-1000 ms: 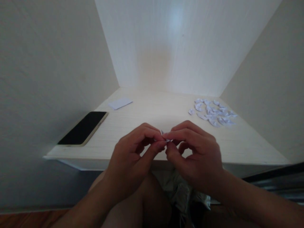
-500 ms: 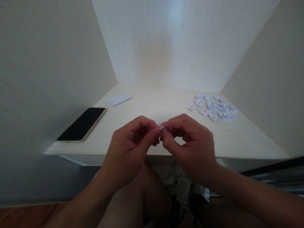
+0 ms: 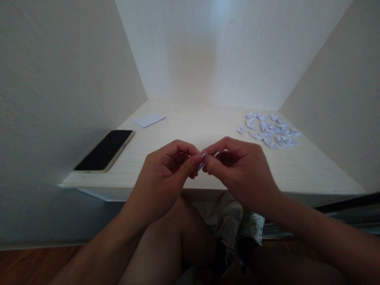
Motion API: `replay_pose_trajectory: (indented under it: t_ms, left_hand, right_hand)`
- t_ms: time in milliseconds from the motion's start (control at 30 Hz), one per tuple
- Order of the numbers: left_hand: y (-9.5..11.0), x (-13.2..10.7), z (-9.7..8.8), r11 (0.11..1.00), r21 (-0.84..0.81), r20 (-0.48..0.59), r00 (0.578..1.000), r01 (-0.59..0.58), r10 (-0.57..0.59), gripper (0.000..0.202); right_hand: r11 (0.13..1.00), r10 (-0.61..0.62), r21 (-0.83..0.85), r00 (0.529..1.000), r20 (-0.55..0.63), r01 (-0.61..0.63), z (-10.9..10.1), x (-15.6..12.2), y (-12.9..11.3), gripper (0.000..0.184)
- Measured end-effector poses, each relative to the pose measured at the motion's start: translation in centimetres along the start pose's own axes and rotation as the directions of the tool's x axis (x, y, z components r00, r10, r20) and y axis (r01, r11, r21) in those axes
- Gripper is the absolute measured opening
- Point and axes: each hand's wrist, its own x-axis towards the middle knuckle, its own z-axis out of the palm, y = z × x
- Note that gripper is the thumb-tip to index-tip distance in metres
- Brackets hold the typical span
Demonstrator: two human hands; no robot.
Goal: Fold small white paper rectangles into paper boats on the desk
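Between my fingertips is a small piece of white paper, mostly hidden by the fingers. My left hand pinches it from the left with thumb and forefinger. From the right, the thumb and forefinger of my right hand pinch the same piece. Both hands are held over the front edge of the white tabletop, and their fingertips meet. Several small folded or twisted white paper pieces lie in a loose cluster at the back right.
A flat white paper stack or folded sheet lies at the back left. Nearer on that side is a phone with a dark screen. Walls enclose the tabletop at the left, back and right. Shoes show below the front edge.
The fingers have shifted on the paper piece, and my right forefinger now presses closer to the left one. The whole view has tilted slightly; the things on the tabletop look unmoved.
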Motion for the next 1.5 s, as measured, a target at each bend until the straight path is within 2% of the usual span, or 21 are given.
replay_pose_trajectory:
  t_ms: [67,167,333,433,567,800,967,1167,1333,1500]
  left_hand:
    - [-0.2,0.0,-0.1,1.0,-0.023,0.014,1.0,0.019,-0.019,0.01]
    - [-0.6,0.1,-0.3,0.996,-0.021,0.038,0.996,0.083,-0.082,0.026]
    - [-1.1,0.3,-0.7,0.989,0.001,0.013,0.989,0.148,-0.148,0.02]
    - [-1.2,0.3,-0.5,0.988,-0.061,-0.015,0.99,0.14,-0.142,0.018]
    - [-1.1,0.4,0.0,0.986,-0.114,-0.107,0.986,0.118,-0.13,0.017]
    - [-1.1,0.3,0.6,0.987,-0.064,-0.164,0.974,0.149,-0.157,0.021]
    - [-1.3,0.4,0.9,0.983,-0.065,-0.196,0.964,0.172,-0.182,0.019]
    - [-1.7,0.7,1.0,0.988,-0.044,-0.268,0.951,0.146,-0.152,0.015]
    - [-1.8,0.4,1.3,0.993,-0.021,-0.359,0.926,0.113,-0.113,0.014]
    - [-1.9,0.5,1.4,0.995,-0.028,-0.402,0.91,0.096,-0.099,0.014]
  right_hand:
    - [0.997,0.055,0.059,0.998,-0.022,-0.053,0.2,0.1,0.4,0.002]
    - [0.975,0.154,0.173,0.986,-0.07,-0.14,0.3,0.5,0.9,0.002]
    - [0.896,0.289,0.378,0.953,-0.097,-0.233,0.3,0.9,1.1,0.004]
    - [0.872,0.291,0.435,0.952,-0.09,-0.226,0.4,1.0,1.1,0.005]
    - [0.878,0.293,0.418,0.953,-0.082,-0.234,0.8,1.0,1.2,0.006]
    - [0.91,0.25,0.383,0.946,-0.205,-0.158,1.5,1.1,1.6,0.004]
    - [0.921,0.231,0.367,0.941,-0.247,-0.129,2.0,1.1,1.8,0.005]
    - [0.928,0.226,0.346,0.948,-0.222,-0.14,2.4,1.1,2.4,0.006]
    - [0.91,0.239,0.388,0.948,-0.209,-0.144,2.7,1.1,2.8,0.005]
    - [0.882,0.254,0.444,0.951,-0.174,-0.154,2.7,1.1,3.3,0.005]
